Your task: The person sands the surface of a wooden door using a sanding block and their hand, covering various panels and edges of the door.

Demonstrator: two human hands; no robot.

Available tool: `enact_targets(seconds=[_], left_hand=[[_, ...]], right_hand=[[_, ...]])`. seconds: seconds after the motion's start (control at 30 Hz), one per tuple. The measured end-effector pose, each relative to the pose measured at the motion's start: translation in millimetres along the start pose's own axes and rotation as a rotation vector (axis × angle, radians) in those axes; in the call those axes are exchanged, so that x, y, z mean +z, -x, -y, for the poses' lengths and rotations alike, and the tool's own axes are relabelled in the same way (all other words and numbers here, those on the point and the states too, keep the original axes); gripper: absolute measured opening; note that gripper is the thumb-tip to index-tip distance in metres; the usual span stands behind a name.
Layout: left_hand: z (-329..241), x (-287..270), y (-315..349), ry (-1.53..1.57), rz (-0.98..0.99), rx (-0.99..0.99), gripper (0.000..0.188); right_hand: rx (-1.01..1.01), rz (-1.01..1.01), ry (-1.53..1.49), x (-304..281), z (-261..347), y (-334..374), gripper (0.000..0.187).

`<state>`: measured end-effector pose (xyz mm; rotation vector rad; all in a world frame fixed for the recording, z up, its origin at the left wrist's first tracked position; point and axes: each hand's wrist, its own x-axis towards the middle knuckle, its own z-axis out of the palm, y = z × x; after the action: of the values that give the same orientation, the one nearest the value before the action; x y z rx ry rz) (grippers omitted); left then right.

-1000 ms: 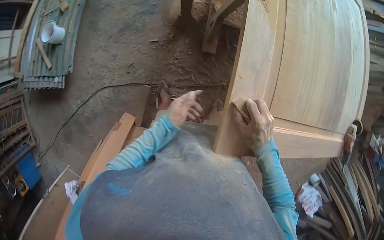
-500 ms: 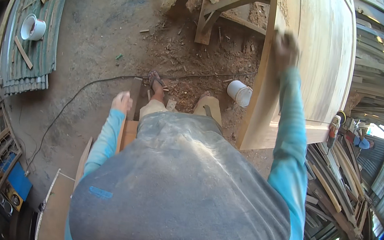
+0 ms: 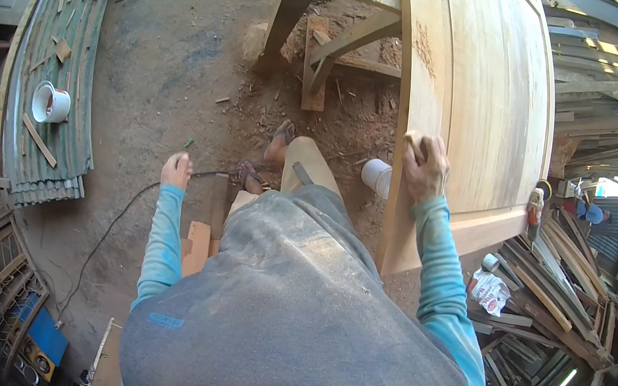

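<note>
A pale wooden panelled door (image 3: 501, 101) lies raised on my right, with a patch of shavings (image 3: 423, 49) on its near-left stile. Over that stile's edge, my right hand (image 3: 428, 169) has its fingers curled around a small tan piece (image 3: 413, 136), pressed against the wood. What exactly the piece is, the fingers hide. My left hand (image 3: 177, 170) hangs in the air away from the door, its fingers curled in a loose fist, with nothing seen in it.
Wooden trestle legs (image 3: 292, 13) stand under the door. A white bucket (image 3: 376, 177) is on the dirt floor beside it, and a black cable (image 3: 99, 233) crosses the ground. Corrugated sheets (image 3: 85, 34) carry another bucket (image 3: 51, 103). Timber offcuts (image 3: 546, 276) and a power tool (image 3: 535, 205) are at right.
My right hand has slid nearer to me along the door's edge. My left hand has shifted slightly left, my legs have moved, and the view has turned a little.
</note>
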<state>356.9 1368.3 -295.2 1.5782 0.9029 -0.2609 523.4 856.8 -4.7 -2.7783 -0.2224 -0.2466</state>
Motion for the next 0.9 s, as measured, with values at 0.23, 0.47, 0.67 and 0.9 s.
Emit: enact_targets(seconds=[0.23,0.47,0.67,0.9], left_hand=[[-300,86,-63,-0.315,0.110,0.632,0.062],[-583,178,-76,-0.149,0.056,1.440,0.100],[-641,189,-115,-0.111,0.284,1.475,0.081],[-626,206,-127,0.237,0.251,1.350,0.077]], right_hand=[[-0.007,-0.025,-0.085,39,-18,-171,0.024],[0.004,0.083,-0.040,90,-36,-382,0.030],[-0.013,0.007,0.031,118,-54,-487,0.032],[-0.168,-0.019,-0.091,87,-33,-322,0.025]])
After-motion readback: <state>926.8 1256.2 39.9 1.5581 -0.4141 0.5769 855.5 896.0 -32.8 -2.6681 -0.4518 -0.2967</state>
